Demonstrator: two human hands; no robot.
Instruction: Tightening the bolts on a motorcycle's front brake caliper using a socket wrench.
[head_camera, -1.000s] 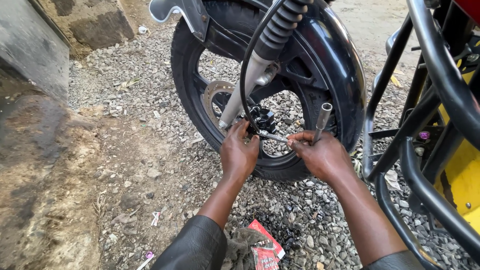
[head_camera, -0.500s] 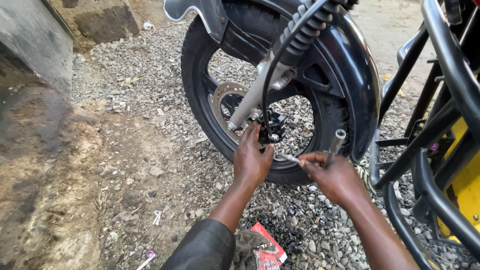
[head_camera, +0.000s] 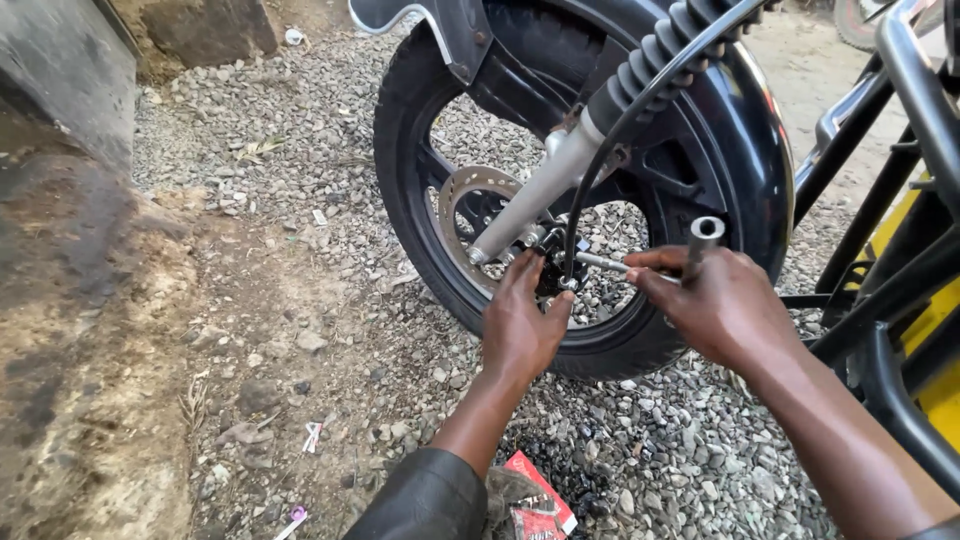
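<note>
Nearest the camera, a crumpled red and white paper packet (head_camera: 535, 495) lies on a dark oily patch of the loose grey gravel ground (head_camera: 300, 250), beside a dark sleeve cuff (head_camera: 425, 500).

Above it, the left hand (head_camera: 522, 322) reaches up to the wheel hub with its fingers curled loosely, the fingertips resting on the small black brake caliper (head_camera: 550, 272); whether they pinch a bolt there I cannot tell. The right hand (head_camera: 722, 305) is closed around the grey steel T-handle socket wrench (head_camera: 655, 262), thumb and forefinger guiding the thin shaft while the short tubular handle stands up above the knuckles. The shaft runs level toward the caliper, low on the wheel's near side.

The wrench looks rigid, fairly light and smooth, probably slick with oil, so it is best gripped at the cross-handle, with the shaft steadied close to the socket end. The caliper looks like dense cast metal, hard and small, needing support from beneath if it comes loose.

Behind them stand the silver fork leg (head_camera: 530, 195) with its ribbed black rubber gaiter (head_camera: 660, 55), a thin black hose (head_camera: 590, 180), the drilled steel brake disc (head_camera: 465, 200), and the knobbly black rubber tyre (head_camera: 400, 170) under a glossy black mudguard (head_camera: 755, 150). To the right, black tubular bars (head_camera: 880, 330) front a yellow panel (head_camera: 935, 340).
</note>
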